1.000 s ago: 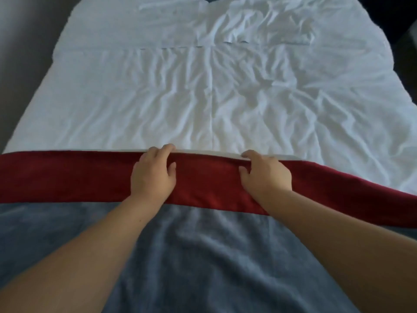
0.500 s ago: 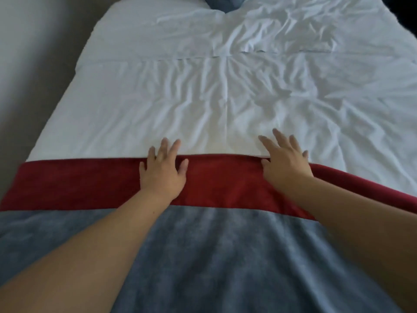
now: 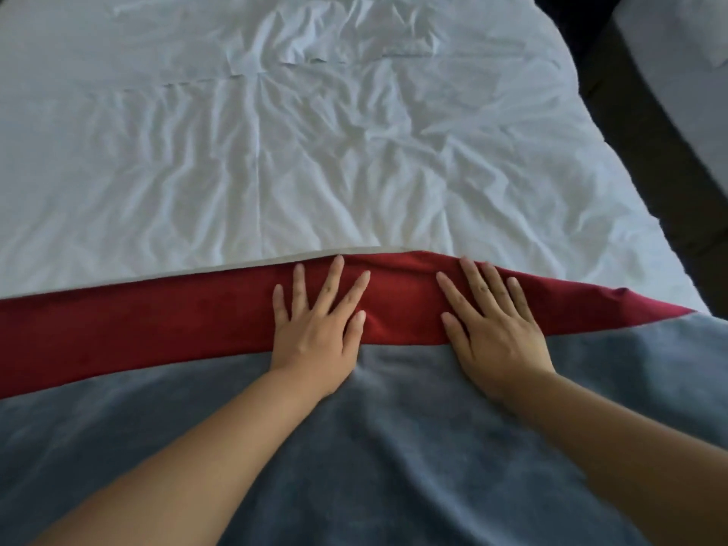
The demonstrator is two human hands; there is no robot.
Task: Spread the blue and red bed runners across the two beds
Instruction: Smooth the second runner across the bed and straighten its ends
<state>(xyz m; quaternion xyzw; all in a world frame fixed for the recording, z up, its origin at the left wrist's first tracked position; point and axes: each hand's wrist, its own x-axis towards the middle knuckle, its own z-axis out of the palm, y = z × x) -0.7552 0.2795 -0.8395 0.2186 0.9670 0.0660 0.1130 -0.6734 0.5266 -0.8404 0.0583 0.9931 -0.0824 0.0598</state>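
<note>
A bed runner lies across the foot of a white-sheeted bed (image 3: 315, 151). Its far band is red (image 3: 138, 329) and its near part is grey-blue (image 3: 394, 447). My left hand (image 3: 319, 333) rests flat, fingers spread, on the red band near the middle. Just to its right, my right hand (image 3: 492, 329) lies flat in the same way, over the seam between red and blue. Neither hand grips the cloth. A thin white edge shows along the red band's far side on the left.
The white sheet is wrinkled, with a fold line across its upper part (image 3: 252, 74). A dark gap (image 3: 638, 143) runs along the bed's right side. Beyond it, at the top right, is the corner of a second white bed (image 3: 685, 53).
Both hands let go of the red band's far edge and opened flat on it. The view has shifted right, bringing the gap and the second bed into sight.
</note>
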